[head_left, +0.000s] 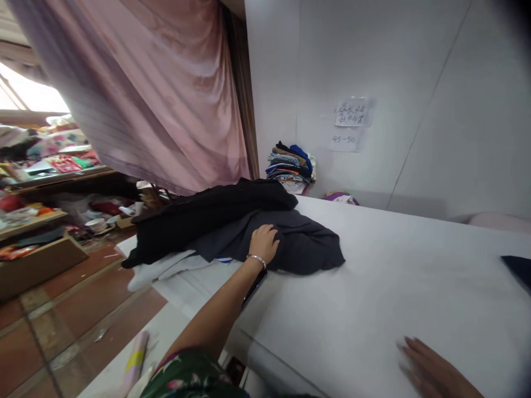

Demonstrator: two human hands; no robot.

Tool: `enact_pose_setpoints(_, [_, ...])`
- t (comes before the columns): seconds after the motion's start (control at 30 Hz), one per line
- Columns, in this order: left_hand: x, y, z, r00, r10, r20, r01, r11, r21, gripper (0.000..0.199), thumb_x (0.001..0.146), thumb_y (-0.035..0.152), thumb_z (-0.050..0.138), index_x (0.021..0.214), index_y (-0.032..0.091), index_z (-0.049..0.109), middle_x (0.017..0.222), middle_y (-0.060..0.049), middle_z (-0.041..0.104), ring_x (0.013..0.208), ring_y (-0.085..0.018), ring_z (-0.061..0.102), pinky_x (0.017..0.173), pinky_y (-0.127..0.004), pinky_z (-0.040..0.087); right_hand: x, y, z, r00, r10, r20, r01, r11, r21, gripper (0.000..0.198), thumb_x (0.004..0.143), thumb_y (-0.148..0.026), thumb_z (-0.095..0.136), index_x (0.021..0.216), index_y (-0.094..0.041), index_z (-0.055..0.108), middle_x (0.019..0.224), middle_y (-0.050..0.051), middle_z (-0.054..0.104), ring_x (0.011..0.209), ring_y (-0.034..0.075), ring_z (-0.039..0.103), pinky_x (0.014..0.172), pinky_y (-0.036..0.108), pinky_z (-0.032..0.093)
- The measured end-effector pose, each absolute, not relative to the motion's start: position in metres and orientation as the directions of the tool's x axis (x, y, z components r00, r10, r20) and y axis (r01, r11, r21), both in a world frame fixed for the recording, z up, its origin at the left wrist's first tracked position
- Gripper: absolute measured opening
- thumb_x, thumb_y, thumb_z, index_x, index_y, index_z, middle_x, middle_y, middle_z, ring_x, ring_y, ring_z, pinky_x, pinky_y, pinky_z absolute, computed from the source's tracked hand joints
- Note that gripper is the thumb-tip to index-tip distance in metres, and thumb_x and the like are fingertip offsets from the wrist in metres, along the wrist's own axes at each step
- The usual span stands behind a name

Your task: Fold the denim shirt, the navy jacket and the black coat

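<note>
My left hand [264, 243] reaches across to a dark grey garment [309, 243], its fingers curled into the cloth. The garment lies crumpled on the white table and partly over a white cloth [166, 268]. Behind it, a black garment [207, 213] is heaped along the table's left side. A dark flat object [254, 288], partly hidden by my left forearm, lies near the table's front edge. Low on the right, my right hand [433, 367] is over the bare tabletop [385, 282], fingers stretched out and a little blurred, holding nothing.
A stack of folded clothes [290, 166] stands by the wall, near a purple and white item [341, 197]. Dark cloth [518, 271] lies at the right edge. A pink curtain [178, 94] hangs behind. Cluttered shelves and a cardboard box [45, 262] are at left.
</note>
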State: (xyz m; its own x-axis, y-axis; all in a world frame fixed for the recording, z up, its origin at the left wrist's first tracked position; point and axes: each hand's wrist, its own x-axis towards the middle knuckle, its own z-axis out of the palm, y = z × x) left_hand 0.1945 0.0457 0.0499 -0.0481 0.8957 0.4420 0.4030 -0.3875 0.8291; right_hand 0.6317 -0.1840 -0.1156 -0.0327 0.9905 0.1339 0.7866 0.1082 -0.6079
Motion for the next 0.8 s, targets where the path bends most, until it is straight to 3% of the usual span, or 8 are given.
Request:
enact_pose_setpoints(0.1, [0.171,0.042,0.042,-0.057,0.854,0.517,0.596,-0.386,0.704,0.029,0.063,0.006,0.071,0.086,0.024,0.068,0.125,-0.009,0.060,0.132,-0.030,0.037,0.115,-0.045,0.017,0.594,-0.168,-0.091,-0.113,0.975,0.191,0.802,0.203,-0.561,0.046,0.067,-0.055,0.059,0.110,-0.069,0.050,0.124,-0.008,0.059,0.115,0.031,0.054,0.091,0.048,0.048])
enact_pose_setpoints(0.27, [0.144,0.046,0.051,0.069,0.824,0.563,0.923,-0.266,0.277,0.028,0.084,0.020,0.054,0.110,0.020,0.063,0.128,-0.009,0.058,0.122,-0.026,0.046,0.103,-0.041,0.037,0.542,-0.145,-0.079,-0.356,0.854,0.379,0.795,0.489,-0.357,0.042,0.079,-0.042,0.059,0.121,-0.042,0.062,0.128,0.002,0.056,0.112,0.034,0.056,0.085,0.046,0.055])
enact_pose_setpoints(0.47, [0.146,0.053,0.064,0.276,0.808,0.521,0.947,-0.322,-0.004,0.032,0.085,0.034,0.057,0.114,0.022,0.061,0.130,-0.008,0.057,0.119,-0.026,0.049,0.093,-0.040,0.042,0.505,-0.131,-0.092,-0.409,0.785,0.464,0.795,0.557,-0.240,0.065,0.079,-0.038,0.058,0.138,-0.053,0.035,0.139,0.000,0.042,0.118,0.036,0.049,0.087,0.059,0.051])
enact_pose_setpoints(0.57, [0.149,0.063,0.081,0.307,0.765,0.566,0.943,-0.326,-0.070,0.030,0.087,0.030,0.053,0.116,0.022,0.060,0.135,-0.008,0.054,0.124,-0.025,0.044,0.097,-0.042,0.038,0.498,-0.130,-0.091,-0.386,0.773,0.504,0.792,0.558,-0.248,0.071,0.077,-0.038,0.057,0.139,-0.057,0.028,0.137,-0.002,0.042,0.116,0.036,0.051,0.084,0.058,0.053])
enact_pose_setpoints(0.67, [0.149,0.088,0.107,0.240,0.753,0.612,0.968,-0.231,-0.096,0.039,0.087,0.029,0.053,0.125,0.021,0.055,0.142,-0.010,0.046,0.131,-0.027,0.037,0.104,-0.046,0.029,0.497,-0.129,-0.090,-0.365,0.766,0.530,0.795,0.552,-0.251,0.072,0.076,-0.038,0.057,0.138,-0.059,0.028,0.135,-0.003,0.045,0.113,0.035,0.053,0.082,0.057,0.055])
enact_pose_setpoints(0.8, [0.149,0.134,0.134,0.141,0.854,0.501,0.988,-0.087,-0.130,0.058,0.079,0.036,0.064,0.133,0.019,0.048,0.146,-0.015,0.039,0.135,-0.033,0.029,0.108,-0.056,0.017,0.499,-0.127,-0.095,-0.347,0.772,0.533,0.801,0.539,-0.260,0.070,0.075,-0.039,0.059,0.136,-0.061,0.031,0.134,-0.004,0.047,0.113,0.035,0.054,0.082,0.057,0.055])
